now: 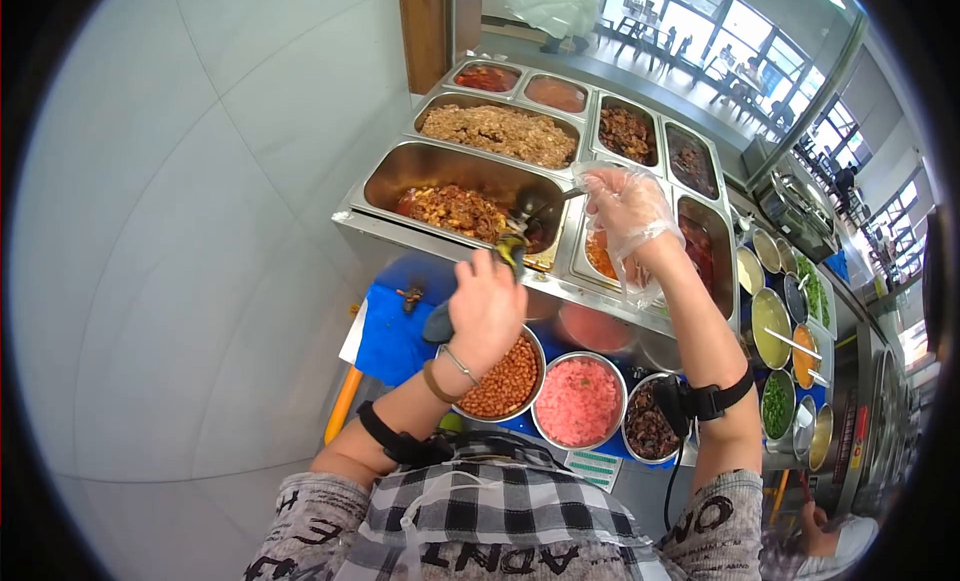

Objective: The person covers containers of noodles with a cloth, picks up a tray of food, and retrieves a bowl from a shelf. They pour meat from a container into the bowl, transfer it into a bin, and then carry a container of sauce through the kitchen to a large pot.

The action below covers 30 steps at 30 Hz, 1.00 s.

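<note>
My right hand [625, 213], in a clear plastic glove, is closed around the handle of a ladle [574, 194]. The ladle's dark bowl end dips into the right side of a deep metal pan [385, 176] holding a reddish-brown chunky dish [452, 211]. Bare and closed, my left hand [488, 311] is at the pan's near edge. It grips a dark object with a yellow-and-black end [510, 251]; a rounded grey part shows below the hand, and I cannot make out its kind.
Behind are pans of minced food [500, 131] and dark meat [625, 131]. Nearer me stand bowls of beans [505, 381], pink chopped food [578, 401] and dark pieces [652, 421]. More bowls, one with chopped greens [776, 406], line the right. A white wall [200, 231] bounds the left.
</note>
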Each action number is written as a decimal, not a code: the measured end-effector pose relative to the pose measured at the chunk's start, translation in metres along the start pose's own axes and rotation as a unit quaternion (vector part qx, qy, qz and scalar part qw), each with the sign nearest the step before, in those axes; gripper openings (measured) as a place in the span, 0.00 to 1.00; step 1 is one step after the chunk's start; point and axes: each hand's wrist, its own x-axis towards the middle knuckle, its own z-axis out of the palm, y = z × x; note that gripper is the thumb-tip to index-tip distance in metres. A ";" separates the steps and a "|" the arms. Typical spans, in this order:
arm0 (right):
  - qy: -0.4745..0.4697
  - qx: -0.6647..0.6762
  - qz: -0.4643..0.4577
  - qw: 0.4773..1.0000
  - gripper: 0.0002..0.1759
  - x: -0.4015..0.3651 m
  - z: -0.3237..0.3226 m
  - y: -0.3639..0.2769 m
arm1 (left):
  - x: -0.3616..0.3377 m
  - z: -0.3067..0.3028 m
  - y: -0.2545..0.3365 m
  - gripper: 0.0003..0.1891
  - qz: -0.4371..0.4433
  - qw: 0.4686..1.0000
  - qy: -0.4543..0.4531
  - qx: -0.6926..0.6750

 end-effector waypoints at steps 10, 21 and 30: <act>-0.107 0.060 -0.137 0.983 0.17 0.003 0.012 -0.025 | -0.002 -0.004 0.043 0.15 0.097 0.944 -0.190 -0.251; -0.061 0.593 -0.006 0.803 0.31 -0.070 0.018 0.011 | 0.025 -0.033 -0.013 0.14 -0.250 0.176 -0.238 -0.922; -0.014 0.513 0.189 0.837 0.25 -0.121 0.050 0.031 | 0.040 -0.046 -0.025 0.18 -0.205 0.270 -0.164 -0.927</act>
